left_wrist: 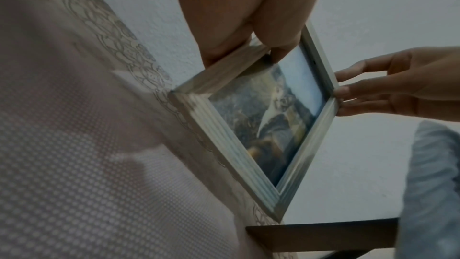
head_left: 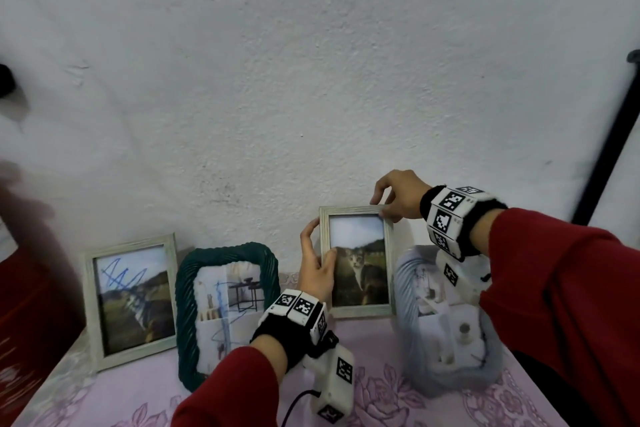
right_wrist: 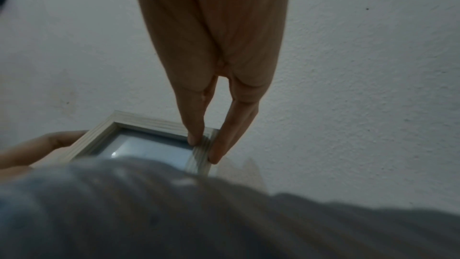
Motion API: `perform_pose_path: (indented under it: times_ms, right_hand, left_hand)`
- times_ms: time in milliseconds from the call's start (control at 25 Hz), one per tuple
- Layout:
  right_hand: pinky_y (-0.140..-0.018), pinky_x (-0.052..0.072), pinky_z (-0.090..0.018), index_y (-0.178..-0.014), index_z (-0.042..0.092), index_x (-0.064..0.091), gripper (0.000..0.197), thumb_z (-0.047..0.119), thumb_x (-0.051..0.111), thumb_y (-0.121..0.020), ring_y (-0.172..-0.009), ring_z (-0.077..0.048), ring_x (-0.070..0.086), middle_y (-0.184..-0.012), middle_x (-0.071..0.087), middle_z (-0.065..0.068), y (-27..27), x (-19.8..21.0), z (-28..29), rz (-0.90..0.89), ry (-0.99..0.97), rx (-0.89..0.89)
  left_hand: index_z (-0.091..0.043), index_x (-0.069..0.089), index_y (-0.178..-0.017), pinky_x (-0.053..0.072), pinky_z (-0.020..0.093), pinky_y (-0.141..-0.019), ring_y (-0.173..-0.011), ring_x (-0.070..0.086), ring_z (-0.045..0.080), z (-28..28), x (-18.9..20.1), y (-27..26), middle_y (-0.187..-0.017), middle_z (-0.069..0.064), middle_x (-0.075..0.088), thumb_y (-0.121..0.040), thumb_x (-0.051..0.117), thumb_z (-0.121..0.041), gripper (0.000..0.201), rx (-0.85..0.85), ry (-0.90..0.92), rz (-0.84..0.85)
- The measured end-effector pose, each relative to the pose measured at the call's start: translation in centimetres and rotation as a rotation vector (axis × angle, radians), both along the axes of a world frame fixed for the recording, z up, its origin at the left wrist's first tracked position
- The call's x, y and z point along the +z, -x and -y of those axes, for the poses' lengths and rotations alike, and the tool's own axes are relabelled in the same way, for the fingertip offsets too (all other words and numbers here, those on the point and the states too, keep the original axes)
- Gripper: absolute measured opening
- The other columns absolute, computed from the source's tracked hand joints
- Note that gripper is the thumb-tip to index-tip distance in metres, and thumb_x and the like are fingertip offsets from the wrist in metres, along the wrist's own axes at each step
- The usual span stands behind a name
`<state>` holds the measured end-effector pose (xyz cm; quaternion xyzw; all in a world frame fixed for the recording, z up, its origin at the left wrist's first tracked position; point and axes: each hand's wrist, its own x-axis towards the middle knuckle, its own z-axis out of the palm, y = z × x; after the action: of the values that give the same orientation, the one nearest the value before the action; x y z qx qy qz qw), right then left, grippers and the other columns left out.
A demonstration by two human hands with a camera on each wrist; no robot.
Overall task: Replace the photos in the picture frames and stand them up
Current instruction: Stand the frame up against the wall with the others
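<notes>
A pale wooden frame [head_left: 362, 263] with a cat photo stands upright near the wall, its lower edge down at the tablecloth. My left hand [head_left: 320, 243] grips its left edge, thumb on the glass. My right hand [head_left: 379, 208] pinches the top right corner. In the left wrist view the frame [left_wrist: 261, 125] shows slanted, with my right hand's fingers [left_wrist: 353, 92] at its far corner. In the right wrist view a thumb and finger [right_wrist: 196, 135] clamp the frame's corner [right_wrist: 149, 125]. To the left stand a second pale frame [head_left: 133, 298] and a green rope frame [head_left: 225, 308], both with scribbled photos.
A grey-blue rope frame [head_left: 450, 322] stands right of the held frame, partly behind my right wrist; it fills the bottom of the right wrist view. Pink flowered cloth [head_left: 104, 399] covers the table. A dark red object [head_left: 27, 270] sits at left, a black pole [head_left: 609, 135] at right.
</notes>
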<state>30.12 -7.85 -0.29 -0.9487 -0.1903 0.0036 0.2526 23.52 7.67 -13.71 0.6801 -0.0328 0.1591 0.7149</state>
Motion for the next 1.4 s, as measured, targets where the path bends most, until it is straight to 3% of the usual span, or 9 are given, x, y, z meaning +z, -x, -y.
perform_pose_path:
  times_ms: [120, 240, 520, 720, 800, 1000, 1160, 1280, 1400]
  right_hand:
    - [-0.084, 0.055, -0.045, -0.1, -0.002, 0.066, 0.02, -0.005, 0.066, -0.08, -0.078, -0.03, 0.063, -0.105, 0.064, -0.027, -0.2, -0.2, -0.4, 0.01, 0.086, 0.006]
    - [-0.087, 0.053, -0.044, -0.101, -0.002, 0.066, 0.022, -0.004, 0.068, -0.079, -0.078, -0.027, 0.059, -0.109, 0.063, -0.024, -0.5, -0.3, -0.6, 0.036, 0.123, 0.006]
    - [-0.073, 0.056, -0.036, -0.102, -0.006, 0.062, 0.025, -0.007, 0.068, -0.078, -0.06, -0.024, 0.059, -0.081, 0.064, -0.02, -0.6, -0.8, 0.4, -0.125, 0.093, 0.01]
    - [-0.079, 0.056, -0.034, -0.098, 0.0, 0.066, 0.02, -0.004, 0.068, -0.079, -0.055, -0.016, 0.06, -0.08, 0.066, -0.017, 0.2, -0.5, 0.3, -0.151, 0.078, 0.042]
    - [-0.078, 0.056, -0.032, -0.099, 0.0, 0.067, 0.019, -0.003, 0.067, -0.08, -0.053, -0.014, 0.059, -0.088, 0.069, -0.022, 0.6, -0.4, 0.0, -0.141, 0.089, 0.049]
    - [-0.083, 0.056, -0.036, -0.101, 0.0, 0.068, 0.022, -0.006, 0.064, -0.081, -0.057, -0.019, 0.057, -0.098, 0.069, -0.027, 1.2, -0.4, -0.7, -0.107, 0.092, 0.058]
    - [-0.083, 0.057, -0.036, -0.106, 0.001, 0.066, 0.025, -0.005, 0.063, -0.082, -0.069, -0.026, 0.061, -0.102, 0.068, -0.026, 2.0, -0.6, -0.9, -0.066, 0.14, 0.045]
    - [-0.066, 0.052, -0.021, -0.112, 0.006, 0.065, 0.029, 0.003, 0.065, -0.084, -0.073, -0.02, 0.059, -0.114, 0.064, -0.018, 2.5, -0.3, -1.1, -0.017, 0.228, 0.055]
    - [-0.087, 0.046, -0.024, -0.125, 0.009, 0.058, 0.039, 0.013, 0.064, -0.086, -0.109, -0.023, 0.058, -0.129, 0.056, -0.013, 3.2, 0.0, -1.3, 0.022, 0.322, 0.051]
  left_hand:
    - [-0.028, 0.022, -0.136, 0.052, 0.055, -0.078, -0.08, 0.061, 0.031, 0.4, -0.8, -0.7, -0.108, 0.023, 0.058, -0.096, 0.037, 0.001, 0.052, 0.051, -0.041, -0.033]
    - [-0.028, 0.023, -0.134, 0.051, 0.056, -0.079, -0.083, 0.059, 0.032, 0.4, -1.3, -1.3, -0.112, 0.021, 0.057, -0.095, 0.037, 0.003, 0.051, 0.086, -0.039, -0.013]
    - [-0.022, 0.024, -0.138, 0.042, 0.019, -0.046, -0.045, 0.045, 0.009, -0.1, -2.1, -0.9, -0.056, -0.006, 0.055, -0.096, 0.038, 0.001, 0.05, 0.039, -0.136, 0.005]
    - [-0.015, 0.02, -0.141, 0.05, 0.019, -0.074, -0.082, 0.058, -0.001, -0.7, -2.5, -0.6, -0.113, 0.001, 0.051, -0.097, 0.035, 0.002, 0.049, 0.104, -0.196, 0.006]
    - [-0.017, 0.02, -0.141, 0.052, 0.019, -0.075, -0.081, 0.059, -0.003, -0.7, -2.6, -0.4, -0.114, 0.002, 0.051, -0.098, 0.035, 0.0, 0.049, 0.114, -0.197, -0.014]
    - [-0.017, 0.02, -0.141, 0.047, 0.05, -0.096, -0.104, 0.059, 0.029, -0.4, -2.9, 0.3, -0.126, 0.018, 0.053, -0.099, 0.034, -0.005, 0.046, 0.152, -0.153, -0.045]
    - [-0.019, 0.02, -0.143, 0.049, 0.048, -0.095, -0.112, 0.058, 0.031, -0.2, -2.8, 1.4, -0.127, 0.015, 0.053, -0.098, 0.04, -0.009, 0.051, 0.17, -0.136, -0.056]
    - [-0.021, 0.018, -0.145, 0.044, 0.051, -0.1, -0.12, 0.052, 0.029, 0.0, -2.3, 1.9, -0.136, 0.019, 0.048, -0.093, 0.051, -0.007, 0.063, 0.178, -0.09, -0.1]
    - [-0.024, 0.011, -0.148, 0.031, 0.048, -0.112, -0.138, 0.032, 0.027, 0.2, -1.3, 2.4, -0.151, 0.015, 0.026, -0.088, 0.055, 0.0, 0.077, 0.172, -0.101, -0.177]
